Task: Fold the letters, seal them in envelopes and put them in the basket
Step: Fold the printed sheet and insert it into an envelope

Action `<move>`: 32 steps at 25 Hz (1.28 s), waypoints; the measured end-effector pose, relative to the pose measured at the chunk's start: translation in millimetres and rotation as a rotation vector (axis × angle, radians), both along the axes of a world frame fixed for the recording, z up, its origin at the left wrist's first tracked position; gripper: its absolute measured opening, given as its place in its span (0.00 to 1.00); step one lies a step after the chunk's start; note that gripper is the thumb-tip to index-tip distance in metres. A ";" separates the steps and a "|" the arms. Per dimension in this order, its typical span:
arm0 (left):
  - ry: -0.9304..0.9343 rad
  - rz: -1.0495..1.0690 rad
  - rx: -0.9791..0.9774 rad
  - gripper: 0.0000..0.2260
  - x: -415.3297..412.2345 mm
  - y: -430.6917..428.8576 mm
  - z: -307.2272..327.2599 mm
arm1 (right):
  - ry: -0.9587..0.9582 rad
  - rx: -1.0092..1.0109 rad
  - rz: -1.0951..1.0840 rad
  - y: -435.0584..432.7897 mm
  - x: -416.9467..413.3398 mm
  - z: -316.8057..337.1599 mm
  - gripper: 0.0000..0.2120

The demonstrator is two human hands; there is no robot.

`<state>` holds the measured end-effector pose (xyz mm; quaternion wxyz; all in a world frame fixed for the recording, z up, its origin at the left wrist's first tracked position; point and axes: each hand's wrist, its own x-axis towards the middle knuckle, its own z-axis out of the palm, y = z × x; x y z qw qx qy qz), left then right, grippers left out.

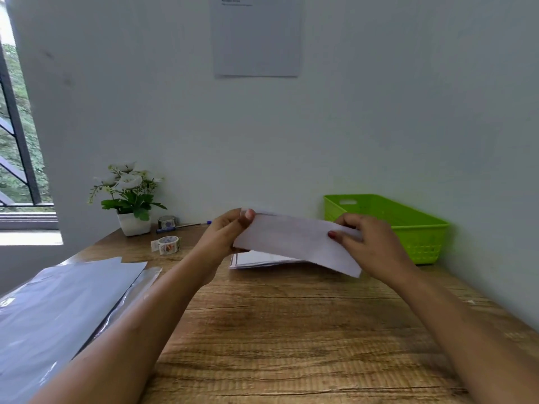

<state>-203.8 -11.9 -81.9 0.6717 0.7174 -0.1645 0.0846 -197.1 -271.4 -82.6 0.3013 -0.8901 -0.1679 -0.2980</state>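
A folded white letter (294,240) is held in the air above the wooden table (291,330). My left hand (226,234) pinches its left end, thumb on top. My right hand (370,243) pinches its right end with curled fingers. Under the letter lies a small stack of white sheets (256,259) on the table. A green plastic basket (408,225) stands at the back right against the wall; its inside is mostly hidden. Grey plastic envelopes (58,301) lie at the left edge of the table.
A white pot of flowers (131,199) stands at the back left. Two tape rolls (167,244) and a pen (180,227) lie near it. The wall runs close behind and on the right, with a sheet of paper (256,36) stuck to it.
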 end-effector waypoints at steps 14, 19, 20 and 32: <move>-0.003 0.023 0.103 0.14 8.5 -1.4 -6.6 | -0.306 -0.326 -0.047 15.7 -18.1 -0.2 0.08; 0.206 -0.001 -0.173 0.17 9.0 4.2 -0.4 | -0.372 -0.402 -0.089 19.2 -20.9 -1.7 0.11; 0.206 0.022 -0.097 0.14 8.6 3.2 -0.8 | -0.384 -0.414 -0.077 21.0 -21.7 -3.1 0.12; -0.004 0.087 0.339 0.06 4.2 -11.7 -9.8 | -0.209 -0.594 0.035 26.5 -20.1 -13.7 0.30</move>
